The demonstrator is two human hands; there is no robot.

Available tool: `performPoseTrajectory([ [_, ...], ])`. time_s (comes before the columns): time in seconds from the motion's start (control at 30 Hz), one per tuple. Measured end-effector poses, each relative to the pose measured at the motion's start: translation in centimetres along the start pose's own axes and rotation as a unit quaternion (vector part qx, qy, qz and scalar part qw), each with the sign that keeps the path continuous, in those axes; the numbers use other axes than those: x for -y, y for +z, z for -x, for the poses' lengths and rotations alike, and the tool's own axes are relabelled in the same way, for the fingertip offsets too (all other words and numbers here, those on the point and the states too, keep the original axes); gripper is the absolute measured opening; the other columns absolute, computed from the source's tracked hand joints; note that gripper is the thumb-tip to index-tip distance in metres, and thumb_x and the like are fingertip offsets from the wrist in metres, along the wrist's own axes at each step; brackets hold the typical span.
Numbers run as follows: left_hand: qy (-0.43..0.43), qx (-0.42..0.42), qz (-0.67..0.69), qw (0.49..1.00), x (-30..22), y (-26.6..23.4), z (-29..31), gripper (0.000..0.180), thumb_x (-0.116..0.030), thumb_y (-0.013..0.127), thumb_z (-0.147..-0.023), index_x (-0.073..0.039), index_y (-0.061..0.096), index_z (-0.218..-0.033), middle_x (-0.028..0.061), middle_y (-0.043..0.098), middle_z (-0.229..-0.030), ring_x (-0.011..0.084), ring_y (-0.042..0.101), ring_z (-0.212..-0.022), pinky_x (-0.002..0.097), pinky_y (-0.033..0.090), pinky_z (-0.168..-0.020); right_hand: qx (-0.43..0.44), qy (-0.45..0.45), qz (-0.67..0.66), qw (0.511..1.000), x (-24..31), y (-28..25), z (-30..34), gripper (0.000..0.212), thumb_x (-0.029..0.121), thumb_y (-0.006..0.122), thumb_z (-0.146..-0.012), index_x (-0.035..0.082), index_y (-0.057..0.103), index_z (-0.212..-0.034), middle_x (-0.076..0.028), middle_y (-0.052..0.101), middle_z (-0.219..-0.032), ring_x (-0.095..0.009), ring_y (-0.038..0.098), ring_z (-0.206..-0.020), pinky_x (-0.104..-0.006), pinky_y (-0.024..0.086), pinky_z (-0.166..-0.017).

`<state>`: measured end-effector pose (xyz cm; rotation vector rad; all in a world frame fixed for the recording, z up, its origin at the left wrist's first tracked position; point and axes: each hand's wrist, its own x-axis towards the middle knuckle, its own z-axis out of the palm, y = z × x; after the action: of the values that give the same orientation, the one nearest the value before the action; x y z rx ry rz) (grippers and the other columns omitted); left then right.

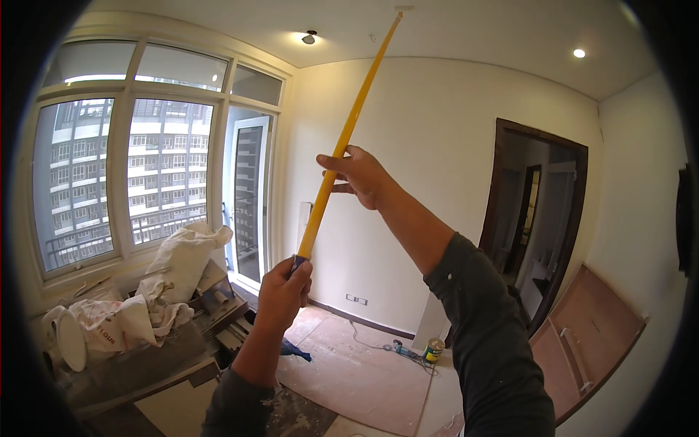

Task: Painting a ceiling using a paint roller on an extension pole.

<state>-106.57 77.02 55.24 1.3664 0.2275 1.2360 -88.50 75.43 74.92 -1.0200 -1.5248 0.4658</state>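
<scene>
A long yellow extension pole [352, 120] slants up from my hands to the ceiling. Its far end carries a small whitish head [404, 8], perhaps a roller, at the ceiling; whether it touches cannot be made out. My left hand [282, 291] is closed round the dark blue grip [298, 263] at the pole's lower end. Higher up, my right hand [358, 177] holds the yellow shaft between thumb and fingers, its arm stretched out from the lower right.
Bags and sacks [182, 258] lie heaped on boards under the windows at left. A blue power tool [403, 348] with a cord and a paint can [433, 351] stand on the floor sheet [357, 371]. A reddish panel [590, 342] leans right of the doorway [535, 211].
</scene>
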Motion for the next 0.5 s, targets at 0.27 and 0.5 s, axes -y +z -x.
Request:
performPoseTrajectory([
  [0.27,0.019,-0.013,-0.01,1.0,-4.1,-6.8,12.1,0.026,-0.017,0.056,-0.1,0.004,0.061,-0.115,0.0013,0.053,-0.067,0.0074,0.044,-0.046,0.023,0.037,-0.045,0.065,-0.011,0.032,0.997,5.2,10.1,8.0,0.093,0.039,0.085,-0.079,-0.009,0.033,-0.139,-0.024,0.052,-0.125,-0.032,0.061,-0.113,-0.0422,0.057,-0.092],
  [0.5,0.014,-0.034,-0.008,0.999,-10.2,-11.5,23.6,0.029,-0.016,0.056,-0.099,0.005,0.059,-0.12,0.0023,0.054,-0.067,0.0075,0.044,-0.046,0.0232,0.036,-0.043,0.123,-0.016,0.061,0.99,12.1,19.0,16.4,0.103,0.042,0.085,-0.079,-0.011,0.026,-0.144,-0.029,0.047,-0.132,-0.035,0.06,-0.117,-0.04,0.057,-0.095],
])
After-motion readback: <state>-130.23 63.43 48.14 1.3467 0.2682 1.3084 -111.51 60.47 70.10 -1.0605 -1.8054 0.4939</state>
